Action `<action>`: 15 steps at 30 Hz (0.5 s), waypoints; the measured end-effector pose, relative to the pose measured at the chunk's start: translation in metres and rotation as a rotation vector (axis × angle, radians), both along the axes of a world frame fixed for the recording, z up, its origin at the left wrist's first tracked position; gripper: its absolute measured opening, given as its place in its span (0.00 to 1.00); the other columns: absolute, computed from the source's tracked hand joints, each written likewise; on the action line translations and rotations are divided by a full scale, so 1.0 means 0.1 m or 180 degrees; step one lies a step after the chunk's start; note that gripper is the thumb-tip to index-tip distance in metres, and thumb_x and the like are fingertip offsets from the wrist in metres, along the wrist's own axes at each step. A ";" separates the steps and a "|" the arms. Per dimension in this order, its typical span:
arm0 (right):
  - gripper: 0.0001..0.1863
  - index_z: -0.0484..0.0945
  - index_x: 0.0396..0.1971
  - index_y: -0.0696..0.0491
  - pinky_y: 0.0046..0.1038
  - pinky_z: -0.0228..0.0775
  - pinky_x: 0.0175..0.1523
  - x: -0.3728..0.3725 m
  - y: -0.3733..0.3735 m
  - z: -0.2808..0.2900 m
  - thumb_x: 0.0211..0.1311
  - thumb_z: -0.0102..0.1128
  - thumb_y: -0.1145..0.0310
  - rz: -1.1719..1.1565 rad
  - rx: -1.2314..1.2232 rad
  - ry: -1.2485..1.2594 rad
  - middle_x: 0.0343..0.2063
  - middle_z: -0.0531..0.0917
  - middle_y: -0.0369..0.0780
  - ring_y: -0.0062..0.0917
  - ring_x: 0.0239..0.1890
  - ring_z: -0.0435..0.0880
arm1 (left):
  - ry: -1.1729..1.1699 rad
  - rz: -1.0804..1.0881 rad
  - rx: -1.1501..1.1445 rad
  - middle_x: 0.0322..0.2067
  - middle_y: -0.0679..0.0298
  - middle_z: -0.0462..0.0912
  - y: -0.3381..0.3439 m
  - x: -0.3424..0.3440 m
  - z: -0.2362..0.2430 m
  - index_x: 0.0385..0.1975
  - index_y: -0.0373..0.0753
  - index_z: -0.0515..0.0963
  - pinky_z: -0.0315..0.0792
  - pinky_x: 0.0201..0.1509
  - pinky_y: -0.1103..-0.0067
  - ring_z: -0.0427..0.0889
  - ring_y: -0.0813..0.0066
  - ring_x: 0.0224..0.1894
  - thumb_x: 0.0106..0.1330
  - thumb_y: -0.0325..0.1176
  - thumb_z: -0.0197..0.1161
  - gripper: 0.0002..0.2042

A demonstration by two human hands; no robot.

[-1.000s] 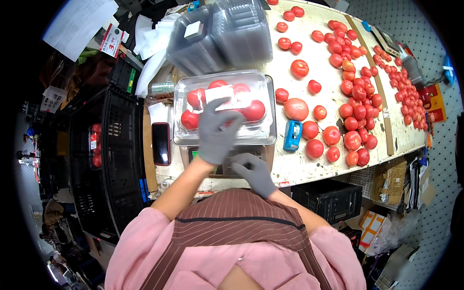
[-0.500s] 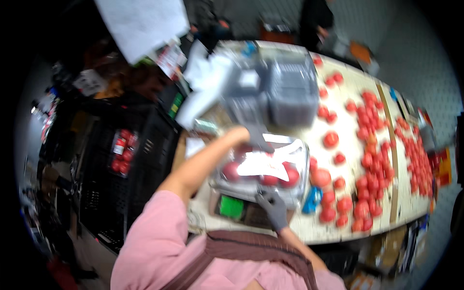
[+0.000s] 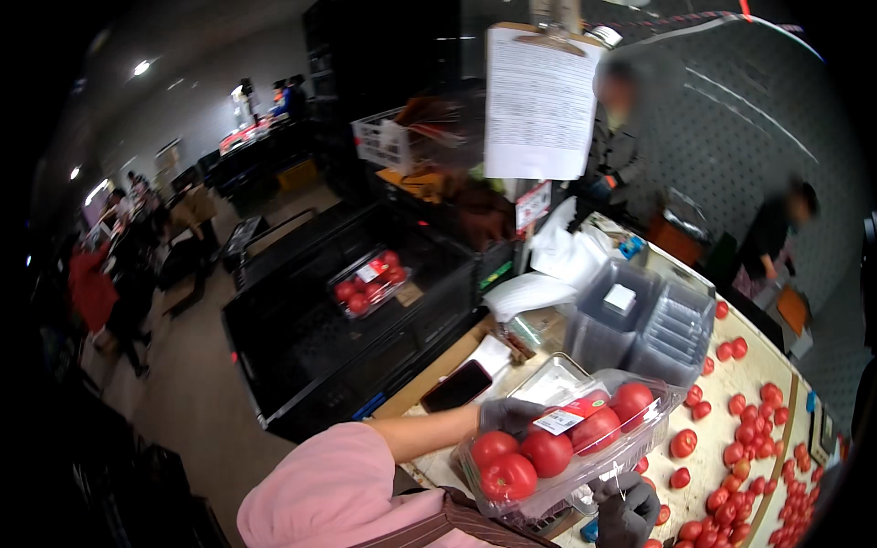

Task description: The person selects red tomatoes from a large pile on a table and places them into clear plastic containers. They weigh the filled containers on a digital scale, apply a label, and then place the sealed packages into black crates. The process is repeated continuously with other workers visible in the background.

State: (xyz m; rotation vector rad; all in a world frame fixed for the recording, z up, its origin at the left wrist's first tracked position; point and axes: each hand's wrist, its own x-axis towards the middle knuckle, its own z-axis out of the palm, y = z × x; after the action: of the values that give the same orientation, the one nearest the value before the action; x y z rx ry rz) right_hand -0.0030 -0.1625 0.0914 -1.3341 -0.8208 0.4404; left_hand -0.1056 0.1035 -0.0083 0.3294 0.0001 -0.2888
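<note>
A clear plastic clamshell pack of red tomatoes (image 3: 594,431) is held tilted in front of me, a red and white label on its lid. My left hand (image 3: 508,416), in a grey glove, is closed on the pack's far left side. Its fingertips are partly hidden by the pack. My right hand (image 3: 627,508), also gloved, has curled fingers gripping the near right edge. Beneath the pack, the device on the table is mostly covered. A similar tomato pack (image 3: 369,285) lies inside the black crate (image 3: 274,342) to the left.
Stacked clear plastic containers (image 3: 674,331) stand beyond the pack. A metal tray (image 3: 552,376) and a phone (image 3: 457,385) lie left of them. Loose tomatoes (image 3: 742,429) spread across the table on the right. A clipboard (image 3: 539,105) hangs ahead; several people are farther off.
The tomato pack has come up off the device on the table and is now tilted in both hands. My view has swung left and up, bringing more of the crate and room into sight.
</note>
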 end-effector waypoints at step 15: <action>0.05 0.77 0.29 0.57 0.23 0.68 0.34 -0.50 0.49 -0.49 0.58 0.56 0.71 0.1018 -0.0788 0.1093 0.24 0.78 0.36 0.18 0.28 0.75 | -0.0274 0.1329 -0.0302 0.51 0.58 0.77 -0.52 -0.83 -0.06 0.56 0.35 0.69 0.70 0.58 0.73 0.78 0.70 0.50 0.62 0.36 0.58 0.22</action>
State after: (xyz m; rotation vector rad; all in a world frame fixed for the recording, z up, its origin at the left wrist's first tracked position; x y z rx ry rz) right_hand -0.0530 -0.1139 0.0423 -1.3048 -0.7063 1.0212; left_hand -0.1891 0.0510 -0.0141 0.2402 -0.0291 0.1390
